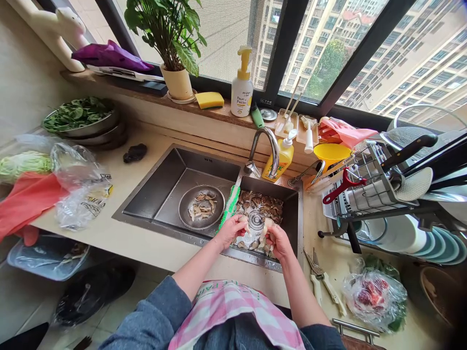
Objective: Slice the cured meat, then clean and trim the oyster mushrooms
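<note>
Above the right basin (292, 214) of the sink, my left hand (231, 230) is closed in a pinch on a small pale piece of mushroom. Just across from it, my right hand (278, 240) pinches a larger whitish mushroom piece (266, 226). The two hands are a short way apart. Below them, many grey-brown oyster mushrooms (260, 200) lie in water around the round drain (256, 220). In the left basin (164, 182) sits a round metal dish (182, 203) with torn mushroom strips (203, 206) in it.
A green-fringed strip (230, 206) lies over the basin divider beside my left hand. The faucet (270, 141) arches behind. Scissors (321, 274) and a bagged red item (374, 291) are at right, below a dish rack (368, 180). Plastic bags (82, 189) lie left.
</note>
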Tool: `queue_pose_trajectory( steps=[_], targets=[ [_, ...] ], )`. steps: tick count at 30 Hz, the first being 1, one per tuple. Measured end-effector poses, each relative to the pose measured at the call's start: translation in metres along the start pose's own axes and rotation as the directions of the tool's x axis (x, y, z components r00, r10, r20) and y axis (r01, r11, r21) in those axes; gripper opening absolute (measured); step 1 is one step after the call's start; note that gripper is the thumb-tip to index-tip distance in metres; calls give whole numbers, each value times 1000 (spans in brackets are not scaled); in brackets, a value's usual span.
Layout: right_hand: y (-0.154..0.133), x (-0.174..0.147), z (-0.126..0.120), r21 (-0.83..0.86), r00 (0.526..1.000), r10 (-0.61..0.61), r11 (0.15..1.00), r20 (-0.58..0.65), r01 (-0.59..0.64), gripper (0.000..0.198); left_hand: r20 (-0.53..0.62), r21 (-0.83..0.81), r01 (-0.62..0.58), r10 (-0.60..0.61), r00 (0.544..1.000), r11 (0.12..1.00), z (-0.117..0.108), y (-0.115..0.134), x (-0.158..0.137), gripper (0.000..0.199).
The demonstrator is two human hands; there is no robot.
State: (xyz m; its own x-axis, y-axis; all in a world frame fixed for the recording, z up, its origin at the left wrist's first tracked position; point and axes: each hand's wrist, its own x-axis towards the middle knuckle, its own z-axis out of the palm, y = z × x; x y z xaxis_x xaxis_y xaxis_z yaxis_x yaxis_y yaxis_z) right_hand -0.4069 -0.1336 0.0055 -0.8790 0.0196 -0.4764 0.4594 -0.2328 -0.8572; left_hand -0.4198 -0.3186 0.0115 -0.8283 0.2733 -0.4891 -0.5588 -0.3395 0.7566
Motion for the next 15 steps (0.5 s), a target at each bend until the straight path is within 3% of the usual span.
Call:
queue_pose_trajectory(
  steps=[3, 6, 11, 15],
  targets=[
    [2, -6, 9, 50, 994, 67, 996, 89, -71, 31, 81, 56, 65, -70, 994, 996, 6, -7, 1, 42],
    [3, -8, 19, -12, 985, 75, 997, 158, -74, 32, 105, 127, 61, -74, 992, 990, 10, -14, 3, 40],
    [2, -7, 23, -191, 990, 61, 981, 124, -37, 32, 4, 238, -7, 7, 1000, 971, 10, -15, 5, 31],
    [6, -7, 28, -177, 994, 56, 984, 89, -40, 32, -54, 269, -42, 59, 997, 962, 13, -19, 8, 24]
  ],
)
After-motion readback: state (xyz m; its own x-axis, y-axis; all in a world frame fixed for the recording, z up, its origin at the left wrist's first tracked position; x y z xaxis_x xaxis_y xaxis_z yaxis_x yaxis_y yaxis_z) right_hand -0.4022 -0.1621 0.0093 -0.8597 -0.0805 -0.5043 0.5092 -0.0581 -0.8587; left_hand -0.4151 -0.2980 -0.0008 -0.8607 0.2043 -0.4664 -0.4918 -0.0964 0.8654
